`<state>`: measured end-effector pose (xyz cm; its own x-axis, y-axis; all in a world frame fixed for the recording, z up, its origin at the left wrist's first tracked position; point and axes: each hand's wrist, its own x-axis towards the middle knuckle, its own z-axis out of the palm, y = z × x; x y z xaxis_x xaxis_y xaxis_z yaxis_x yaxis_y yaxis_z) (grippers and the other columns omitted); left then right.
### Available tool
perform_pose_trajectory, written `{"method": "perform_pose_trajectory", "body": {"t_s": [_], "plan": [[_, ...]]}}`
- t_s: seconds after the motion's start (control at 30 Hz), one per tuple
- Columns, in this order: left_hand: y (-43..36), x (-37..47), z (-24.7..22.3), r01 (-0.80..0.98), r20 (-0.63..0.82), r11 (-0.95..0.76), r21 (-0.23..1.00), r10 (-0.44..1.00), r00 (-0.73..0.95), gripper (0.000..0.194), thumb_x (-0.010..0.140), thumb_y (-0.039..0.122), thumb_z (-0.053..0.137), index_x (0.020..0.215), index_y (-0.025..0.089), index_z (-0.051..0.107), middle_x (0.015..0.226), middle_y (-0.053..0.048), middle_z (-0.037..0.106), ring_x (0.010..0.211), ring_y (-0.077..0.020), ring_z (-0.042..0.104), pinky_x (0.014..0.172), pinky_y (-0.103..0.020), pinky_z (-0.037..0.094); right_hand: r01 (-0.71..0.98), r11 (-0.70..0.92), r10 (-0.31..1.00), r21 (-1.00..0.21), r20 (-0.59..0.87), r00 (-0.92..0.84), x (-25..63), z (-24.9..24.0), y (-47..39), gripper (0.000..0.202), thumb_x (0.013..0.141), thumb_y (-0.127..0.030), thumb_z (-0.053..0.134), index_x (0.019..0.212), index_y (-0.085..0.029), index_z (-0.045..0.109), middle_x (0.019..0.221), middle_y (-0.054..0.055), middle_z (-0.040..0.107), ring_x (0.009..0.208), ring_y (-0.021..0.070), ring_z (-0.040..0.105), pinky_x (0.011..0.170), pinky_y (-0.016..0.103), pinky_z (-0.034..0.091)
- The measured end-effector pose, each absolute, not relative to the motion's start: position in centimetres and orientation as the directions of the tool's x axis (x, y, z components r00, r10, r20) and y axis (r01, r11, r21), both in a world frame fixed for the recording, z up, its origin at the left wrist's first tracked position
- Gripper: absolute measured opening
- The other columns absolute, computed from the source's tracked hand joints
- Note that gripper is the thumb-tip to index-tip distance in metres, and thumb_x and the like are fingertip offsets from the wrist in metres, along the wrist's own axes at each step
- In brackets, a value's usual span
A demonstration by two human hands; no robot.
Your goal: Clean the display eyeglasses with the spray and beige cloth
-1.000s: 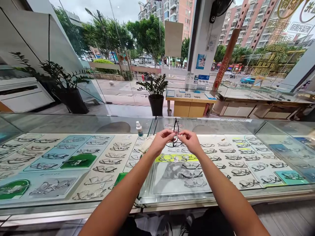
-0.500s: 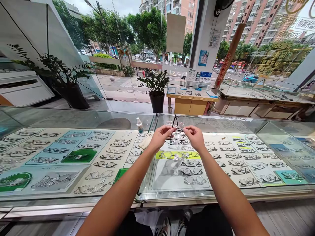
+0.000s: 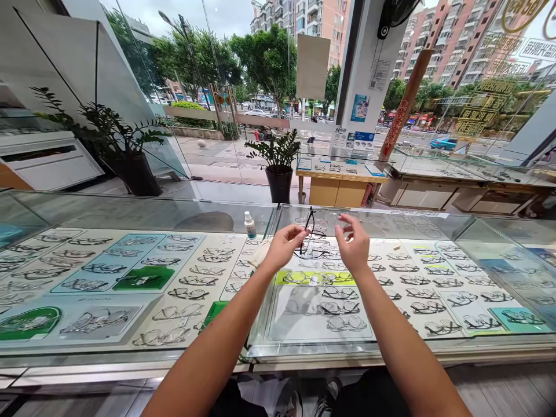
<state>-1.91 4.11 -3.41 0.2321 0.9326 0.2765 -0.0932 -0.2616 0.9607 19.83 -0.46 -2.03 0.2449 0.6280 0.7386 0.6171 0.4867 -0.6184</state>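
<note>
My left hand [image 3: 285,245] pinches black glasses [image 3: 311,214] above the glass counter [image 3: 299,350]; my right hand [image 3: 354,243], free, curls loosely beside them. A bottle [image 3: 250,226] stands nearby.

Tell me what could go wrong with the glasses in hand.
Only the left hand holds the black glasses; if its grip slips, they could drop onto the glass counter. The right hand, open and apart from them, might not catch them. The upright bottle near the left hand could perhaps tip if knocked.
</note>
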Motion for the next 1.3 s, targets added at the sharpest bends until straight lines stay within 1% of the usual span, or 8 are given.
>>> {"method": "perform_pose_trajectory", "body": {"t_s": [0.13,0.3,0.53,0.83,0.93,1.03,1.1,1.3], "plan": [[3.8,-1.6,-3.3,-0.105,0.269,-0.252,0.962,0.937,0.221,0.046,0.079,0.063,0.085,0.089,0.020,0.075,0.090,-0.006,0.074,0.079,-0.0192,0.065,0.071,-0.031,0.054,0.577,0.583,0.683,-0.571,0.729,0.032,18.7,-2.2,-1.1,0.025,0.103,-0.036,0.057,0.119,-0.023,0.071,0.117,0.009,0.078,0.076,0.0179,0.069,0.065,0.032,0.052],[3.2,-1.4,-3.0,-0.087,0.272,-0.258,0.962,0.923,0.272,0.041,0.081,0.058,0.086,0.092,0.019,0.077,0.086,-0.005,0.073,0.077,-0.0183,0.064,0.072,-0.031,0.053,0.569,0.639,0.703,-0.518,0.693,-0.159,17.7,-2.5,-1.6,0.028,0.102,-0.030,0.058,0.126,-0.025,0.072,0.124,0.008,0.078,0.081,0.0180,0.070,0.071,0.033,0.055],[3.4,-1.5,-3.3,-0.100,0.279,-0.262,0.960,0.934,0.224,0.041,0.081,0.059,0.086,0.091,0.019,0.078,0.089,-0.006,0.074,0.078,-0.0183,0.065,0.070,-0.029,0.054,0.643,0.579,0.719,-0.502,0.686,-0.112,18.1,-2.7,-1.3,0.030,0.102,-0.033,0.058,0.126,-0.023,0.072,0.125,0.009,0.078,0.083,0.0196,0.072,0.075,0.034,0.056],[3.7,-1.5,-3.3,-0.115,0.279,-0.261,0.958,0.942,0.185,0.045,0.080,0.062,0.086,0.093,0.020,0.079,0.097,-0.008,0.076,0.086,-0.0202,0.066,0.077,-0.032,0.057,0.698,0.514,0.728,-0.498,0.684,-0.048,18.4,-3.1,-0.9,0.027,0.103,-0.035,0.058,0.121,-0.024,0.075,0.122,0.009,0.075,0.079,0.0191,0.070,0.072,0.034,0.054],[3.6,-1.6,-3.2,-0.093,0.288,-0.275,0.957,0.939,0.187,0.044,0.080,0.062,0.086,0.092,0.020,0.079,0.094,-0.007,0.075,0.082,-0.0193,0.065,0.074,-0.031,0.055,0.722,0.518,0.699,-0.459,0.714,-0.047,18.5,-3.1,-0.7,0.026,0.102,-0.035,0.059,0.118,-0.023,0.076,0.133,0.013,0.070,0.098,0.0249,0.072,0.087,0.039,0.057],[3.6,-1.6,-3.3,-0.061,0.307,-0.301,0.952,0.928,0.209,0.041,0.083,0.060,0.084,0.092,0.020,0.079,0.092,-0.007,0.074,0.080,-0.0190,0.064,0.074,-0.032,0.053,0.738,0.542,0.649,-0.403,0.758,-0.062,18.7,-3.2,-0.5,0.023,0.100,-0.035,0.062,0.110,-0.021,0.077,0.151,0.017,0.059,0.120,0.0315,0.066,0.105,0.048,0.054],[3.6,-1.6,-3.4,-0.055,0.316,-0.311,0.949,0.923,0.219,0.039,0.084,0.059,0.083,0.093,0.020,0.079,0.093,-0.007,0.074,0.082,-0.0198,0.065,0.076,-0.032,0.054,0.747,0.538,0.643,-0.391,0.763,-0.063,18.8,-3.3,-0.4,0.020,0.100,-0.035,0.062,0.105,-0.021,0.076,0.156,0.018,0.055,0.125,0.0330,0.064,0.109,0.051,0.052],[3.7,-1.6,-3.2,-0.121,0.280,-0.262,0.958,0.944,0.175,0.045,0.079,0.062,0.087,0.092,0.020,0.079,0.099,-0.008,0.077,0.087,-0.0213,0.068,0.077,-0.033,0.057,0.773,0.511,0.648,-0.375,0.759,-0.060,18.9,-3.5,-0.3,0.016,0.100,-0.033,0.063,0.096,-0.022,0.075,0.155,0.015,0.058,0.131,0.0335,0.058,0.111,0.052,0.047]]}}
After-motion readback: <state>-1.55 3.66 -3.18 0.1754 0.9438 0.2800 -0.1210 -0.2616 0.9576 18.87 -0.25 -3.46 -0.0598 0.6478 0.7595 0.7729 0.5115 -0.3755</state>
